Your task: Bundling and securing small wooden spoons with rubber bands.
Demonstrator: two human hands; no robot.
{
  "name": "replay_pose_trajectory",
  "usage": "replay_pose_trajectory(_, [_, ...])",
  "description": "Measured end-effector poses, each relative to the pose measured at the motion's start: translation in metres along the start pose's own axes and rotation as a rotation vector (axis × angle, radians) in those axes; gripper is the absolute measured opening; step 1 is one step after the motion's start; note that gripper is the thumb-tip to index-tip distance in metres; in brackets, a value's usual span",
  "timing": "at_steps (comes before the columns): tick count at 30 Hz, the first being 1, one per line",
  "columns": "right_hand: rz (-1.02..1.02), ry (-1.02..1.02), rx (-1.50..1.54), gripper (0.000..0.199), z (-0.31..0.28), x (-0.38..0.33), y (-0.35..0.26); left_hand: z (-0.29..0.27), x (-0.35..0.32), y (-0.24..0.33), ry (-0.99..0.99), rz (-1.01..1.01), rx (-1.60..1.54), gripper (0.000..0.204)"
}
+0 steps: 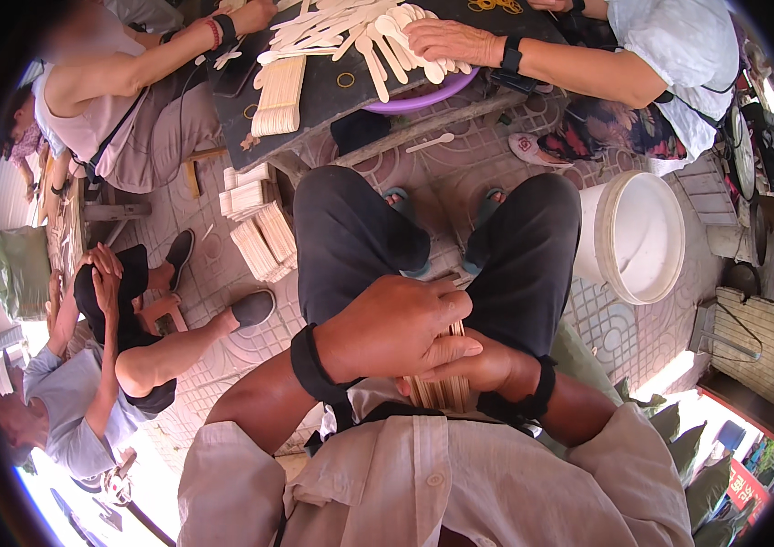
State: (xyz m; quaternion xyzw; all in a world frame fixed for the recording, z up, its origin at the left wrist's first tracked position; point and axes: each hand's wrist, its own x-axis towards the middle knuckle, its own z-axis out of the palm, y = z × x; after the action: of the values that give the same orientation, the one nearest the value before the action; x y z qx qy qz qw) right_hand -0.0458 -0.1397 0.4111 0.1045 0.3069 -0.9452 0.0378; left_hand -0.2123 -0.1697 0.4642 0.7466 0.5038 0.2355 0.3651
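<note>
In front of my lap, both hands grip a stacked bundle of wooden spoons [442, 394], its thin edges lined up. My left hand [387, 326] lies across the upper end with its fingers closed over it. Wrapped round the bundle from the other side is my right hand [476, 363], its thumb near the left one's fingers. Part of the bundle pokes out below the hands, close to my shirt; the rest is covered by my fingers. Each wrist wears a black band.
Ahead, a dark table [223, 118] bears loose wooden spoons [332, 27], a neat stack [279, 96] and a purple basin [423, 98]. Two co-workers' arms reach over it. Spoon bundles [259, 232] lie on the floor left of my knees. A white bucket [592, 228] stands right. Another person sits left.
</note>
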Motion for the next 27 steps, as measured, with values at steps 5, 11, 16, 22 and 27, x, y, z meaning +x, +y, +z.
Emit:
replay_pose_trajectory(5, [-0.060,-0.018,-0.088,0.019,-0.005,0.003,0.001,0.004,0.002,-0.001,0.028,0.016,0.015,0.031])
replay_pose_trajectory(11, [-0.124,0.151,0.032,0.022,-0.009,0.005,-0.006,-0.004,0.017,-0.013,0.198,0.042,-0.110,0.038])
replay_pose_trajectory(16, [-0.344,0.273,0.402,0.029,-0.036,0.003,-0.027,0.009,-0.007,-0.029,0.477,-0.382,-0.953,0.041])
replay_pose_trajectory(22, [-0.347,0.289,0.425,0.030,-0.039,0.010,-0.026,0.051,-0.025,-0.017,0.120,-0.593,-1.066,0.029])
replay_pose_trajectory(27, [-0.372,0.321,0.403,0.029,-0.038,0.012,-0.023,0.060,-0.026,-0.022,0.193,-0.568,-1.183,0.025])
